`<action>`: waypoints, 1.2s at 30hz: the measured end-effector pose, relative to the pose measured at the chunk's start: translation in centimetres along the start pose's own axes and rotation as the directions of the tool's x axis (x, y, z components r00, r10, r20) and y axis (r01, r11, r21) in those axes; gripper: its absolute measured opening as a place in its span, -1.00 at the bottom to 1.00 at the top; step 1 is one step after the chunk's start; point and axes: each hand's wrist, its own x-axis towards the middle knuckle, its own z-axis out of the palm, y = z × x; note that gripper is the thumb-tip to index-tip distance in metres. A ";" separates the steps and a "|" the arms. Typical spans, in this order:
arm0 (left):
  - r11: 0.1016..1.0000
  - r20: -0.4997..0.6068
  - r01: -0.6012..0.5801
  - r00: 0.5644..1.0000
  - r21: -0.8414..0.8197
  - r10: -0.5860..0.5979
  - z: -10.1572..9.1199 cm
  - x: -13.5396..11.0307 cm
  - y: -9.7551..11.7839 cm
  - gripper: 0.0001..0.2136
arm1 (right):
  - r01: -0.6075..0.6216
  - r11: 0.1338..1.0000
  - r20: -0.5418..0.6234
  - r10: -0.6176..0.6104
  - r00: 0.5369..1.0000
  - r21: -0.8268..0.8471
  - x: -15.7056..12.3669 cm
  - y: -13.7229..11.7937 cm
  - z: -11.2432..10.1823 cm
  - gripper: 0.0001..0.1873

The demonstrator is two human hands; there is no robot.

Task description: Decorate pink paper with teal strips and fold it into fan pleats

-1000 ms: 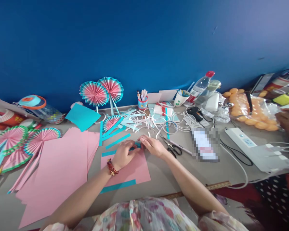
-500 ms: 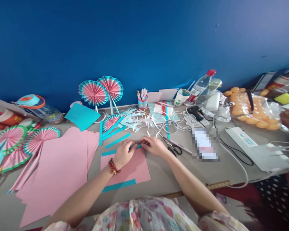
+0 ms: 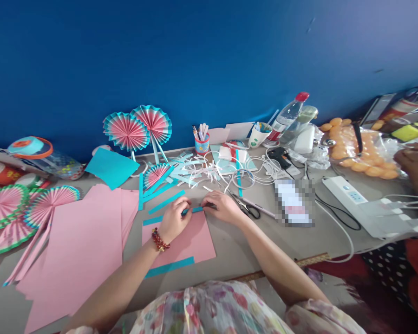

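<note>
A pink paper sheet [image 3: 195,239] lies on the table before me, with one blue paper strip [image 3: 197,209] along its far edge and another blue strip [image 3: 170,267] along its near edge. My left hand [image 3: 176,218], wearing a beaded bracelet [image 3: 159,240], is over the far strip. Its thumb and fingers are curled together; what they hold, if anything, is hidden. At the sheet's far right corner, the fingertips of my right hand [image 3: 222,207] pinch that strip's end. Scissors [image 3: 250,209] lie just right of this hand.
Pink sheets [image 3: 87,241] and pleated paper fans [image 3: 52,204] are at left. Paper scraps [image 3: 191,167], a pen cup [image 3: 202,143] and a glue gun [image 3: 279,157] sit behind my hands. Rightward are a phone [image 3: 294,203], a power strip [image 3: 355,199] and another person's hand [image 3: 416,162].
My left hand has slid a little left along the far strip, widening the gap between my hands. My right hand stays at the corner. The whole view has shifted slightly.
</note>
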 end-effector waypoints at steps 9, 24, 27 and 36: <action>1.000 0.036 -0.027 0.999 -0.002 0.027 0.0 -0.2 -0.9 -0.88 | -0.096 0.995 -0.005 0.096 0.995 -0.027 0.0 -0.3 0.5 -0.91; 1.000 0.060 -0.023 0.998 0.003 0.023 0.1 -0.4 -0.7 -0.90 | -0.098 0.994 0.014 0.099 0.995 -0.042 0.2 -0.5 0.6 -0.88; 1.000 0.055 -0.024 0.998 0.007 0.023 0.1 -0.4 -0.7 -0.88 | -0.099 0.994 0.012 0.099 0.995 -0.052 0.1 -0.3 0.7 -0.89; 1.000 0.057 -0.026 0.998 0.006 0.025 0.1 -0.3 -0.7 -0.91 | -0.110 0.992 -0.001 0.110 0.994 -0.054 0.2 -0.3 0.9 -0.89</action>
